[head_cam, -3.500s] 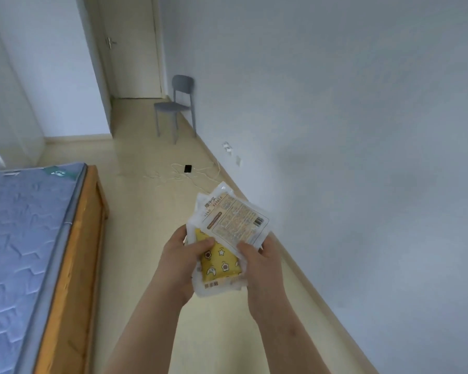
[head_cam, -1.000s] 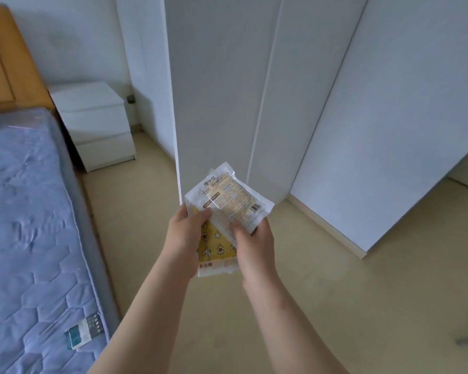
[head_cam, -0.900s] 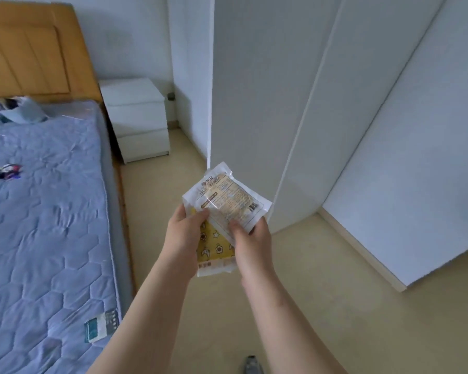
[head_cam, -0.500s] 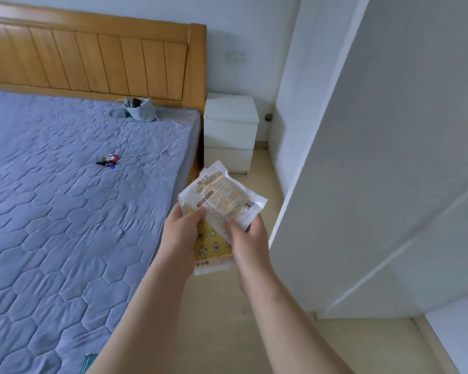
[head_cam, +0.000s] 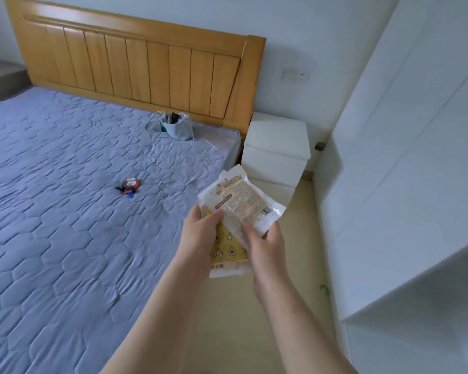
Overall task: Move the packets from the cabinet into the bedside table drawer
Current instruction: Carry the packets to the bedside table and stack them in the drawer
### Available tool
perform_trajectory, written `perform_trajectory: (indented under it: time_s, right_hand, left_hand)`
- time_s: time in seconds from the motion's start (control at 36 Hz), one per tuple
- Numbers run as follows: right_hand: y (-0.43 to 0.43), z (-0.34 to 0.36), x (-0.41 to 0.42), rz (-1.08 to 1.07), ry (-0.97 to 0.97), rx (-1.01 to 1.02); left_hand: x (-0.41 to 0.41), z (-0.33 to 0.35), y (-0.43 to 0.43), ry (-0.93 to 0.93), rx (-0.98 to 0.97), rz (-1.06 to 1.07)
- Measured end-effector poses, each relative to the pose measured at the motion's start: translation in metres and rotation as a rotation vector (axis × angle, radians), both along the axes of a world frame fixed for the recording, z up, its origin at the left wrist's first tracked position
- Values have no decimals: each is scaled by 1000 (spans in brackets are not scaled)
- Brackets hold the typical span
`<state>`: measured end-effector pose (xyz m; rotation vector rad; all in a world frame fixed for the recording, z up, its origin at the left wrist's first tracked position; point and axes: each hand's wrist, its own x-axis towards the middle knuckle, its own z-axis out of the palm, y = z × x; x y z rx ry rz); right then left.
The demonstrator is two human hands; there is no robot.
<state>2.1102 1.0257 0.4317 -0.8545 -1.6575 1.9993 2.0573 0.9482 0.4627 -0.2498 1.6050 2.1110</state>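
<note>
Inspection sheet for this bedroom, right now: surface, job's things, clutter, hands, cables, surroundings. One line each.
Surface: blue quilted mattress, no bedding on it; beige floor beside it.
Job's things: packets, a printed clear one over a yellow one, held in the air; white bedside table ahead, both drawer fronts shut.
Clutter: small colourful item and a pale blue pouch on the mattress.
Hands: left hand and right hand both grip the packets.
Cables: thin cord looped beside the pouch.
Surroundings: wooden headboard, wall switch plate, white cabinet on the right.
</note>
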Motion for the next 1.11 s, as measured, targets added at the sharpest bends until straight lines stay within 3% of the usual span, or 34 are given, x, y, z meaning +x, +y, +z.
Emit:
perform_trajectory:
  time_s: [0.14, 0.25, 0.78, 1.11]
  right_hand:
    - [39, 1, -41, -98, 92, -70]
    - [81, -2, -73, -136, 50, -96]
    - [370, -14, -261, -88, 12, -98]
    - [498, -43, -412, -74, -91, -137]
  left_hand:
    - [-59, 0, 60, 12, 5, -104]
    - [-91, -6, 104, -12, 2, -143]
    - [-279, -20, 384, -37, -15, -160]
    - [-432, -61, 514, -61, -87, -166]
